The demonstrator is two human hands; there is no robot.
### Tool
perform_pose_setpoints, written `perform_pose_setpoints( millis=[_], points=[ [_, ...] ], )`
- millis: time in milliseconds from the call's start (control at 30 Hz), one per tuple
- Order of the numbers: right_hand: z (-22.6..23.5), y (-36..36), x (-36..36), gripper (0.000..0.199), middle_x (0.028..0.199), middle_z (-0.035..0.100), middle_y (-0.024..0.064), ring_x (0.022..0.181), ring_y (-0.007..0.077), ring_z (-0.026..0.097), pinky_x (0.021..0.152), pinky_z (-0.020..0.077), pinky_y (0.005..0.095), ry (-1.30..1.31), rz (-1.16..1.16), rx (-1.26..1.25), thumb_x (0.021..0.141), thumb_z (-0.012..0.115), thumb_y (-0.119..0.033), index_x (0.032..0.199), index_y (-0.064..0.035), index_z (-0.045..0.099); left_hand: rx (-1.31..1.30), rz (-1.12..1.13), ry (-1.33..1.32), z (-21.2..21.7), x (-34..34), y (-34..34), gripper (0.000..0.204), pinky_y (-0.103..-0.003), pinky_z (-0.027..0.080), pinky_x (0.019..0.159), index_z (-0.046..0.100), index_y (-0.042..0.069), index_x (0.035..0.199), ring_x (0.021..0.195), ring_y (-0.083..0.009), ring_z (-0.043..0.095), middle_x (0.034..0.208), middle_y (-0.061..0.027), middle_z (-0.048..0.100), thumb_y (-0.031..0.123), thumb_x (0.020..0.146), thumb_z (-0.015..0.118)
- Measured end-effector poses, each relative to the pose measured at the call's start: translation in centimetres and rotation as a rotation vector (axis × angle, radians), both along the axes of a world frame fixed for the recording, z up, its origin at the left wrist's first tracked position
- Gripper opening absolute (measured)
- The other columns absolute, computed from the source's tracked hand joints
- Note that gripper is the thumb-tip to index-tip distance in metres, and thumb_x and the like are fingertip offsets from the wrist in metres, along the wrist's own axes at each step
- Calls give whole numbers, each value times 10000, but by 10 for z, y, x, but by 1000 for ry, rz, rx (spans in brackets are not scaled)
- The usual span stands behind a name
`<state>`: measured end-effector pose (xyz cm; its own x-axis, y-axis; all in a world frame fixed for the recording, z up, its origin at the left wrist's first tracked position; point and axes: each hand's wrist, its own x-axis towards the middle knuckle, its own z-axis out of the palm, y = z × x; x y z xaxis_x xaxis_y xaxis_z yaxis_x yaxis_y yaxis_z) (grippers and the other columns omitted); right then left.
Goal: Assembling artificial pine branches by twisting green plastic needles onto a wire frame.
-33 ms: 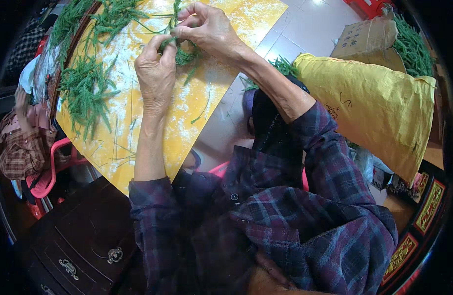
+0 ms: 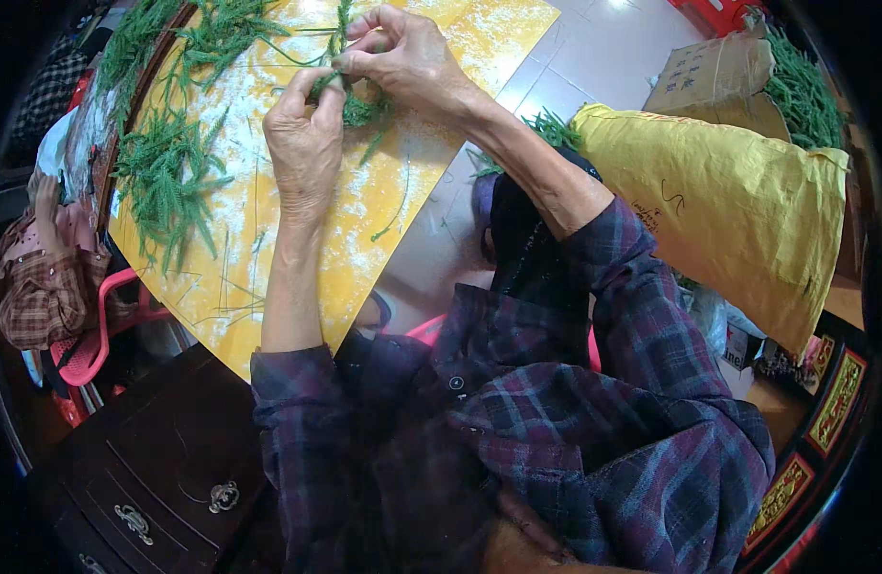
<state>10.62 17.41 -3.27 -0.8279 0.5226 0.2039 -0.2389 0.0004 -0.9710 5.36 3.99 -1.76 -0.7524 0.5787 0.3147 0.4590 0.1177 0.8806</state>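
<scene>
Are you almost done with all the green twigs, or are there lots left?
Not nearly done. No finished bunch shows on the yellow table. In hand: the left hand and right hand pinch one small green sprig between them. Left: a loose pile of sprigs on the table's far side, plus more greenery behind the yellow sack.

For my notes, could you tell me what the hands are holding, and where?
Both the left hand and right hand pinch one green sprig between fingertips, near its stem.
</scene>
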Motion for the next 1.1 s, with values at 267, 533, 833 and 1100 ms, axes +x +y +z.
perform_pose_setpoints(
  millis=[267, 533, 833, 1100],
  points=[
    [-5, -1, -3, 300, 715, 618, 59, 577, 98, 587, 498, 490, 222, 89, -34, -138, 747, 699, -29, 983, 26, 523, 296, 43, -313, -1, 2, 5, 226, -198, 394, 580, 574, 16, 992, 649, -48, 462, 777, 9, 542, 191, 860, 627],
    [7, -5, -1, 258, 729, 609, 55, 616, 109, 604, 525, 527, 229, 193, 39, -260, 777, 675, -16, 976, 17, 514, 379, -221, -667, 9, -8, 9, 280, -334, 419, 887, 524, 31, 1075, 933, -162, 561, 939, -58, 615, 249, 903, 564],
    [8, 1, 0, 208, 710, 569, 6, 601, 80, 547, 516, 446, 221, 217, 2, -297, 802, 648, -71, 972, -45, 531, 538, -148, -809, -3, -14, 2, 233, -358, 436, 857, 565, 33, 987, 869, -216, 562, 916, -80, 598, 251, 915, 526],
    [7, -15, -3, 224, 736, 645, 63, 643, 98, 619, 583, 508, 230, 181, -349, 186, 707, 681, -6, 903, -11, 572, -101, 103, 525, 11, 2, 10, 137, -367, 427, 752, 560, 44, 860, 791, -260, 551, 819, -100, 577, 86, 747, 623]
  ],
)
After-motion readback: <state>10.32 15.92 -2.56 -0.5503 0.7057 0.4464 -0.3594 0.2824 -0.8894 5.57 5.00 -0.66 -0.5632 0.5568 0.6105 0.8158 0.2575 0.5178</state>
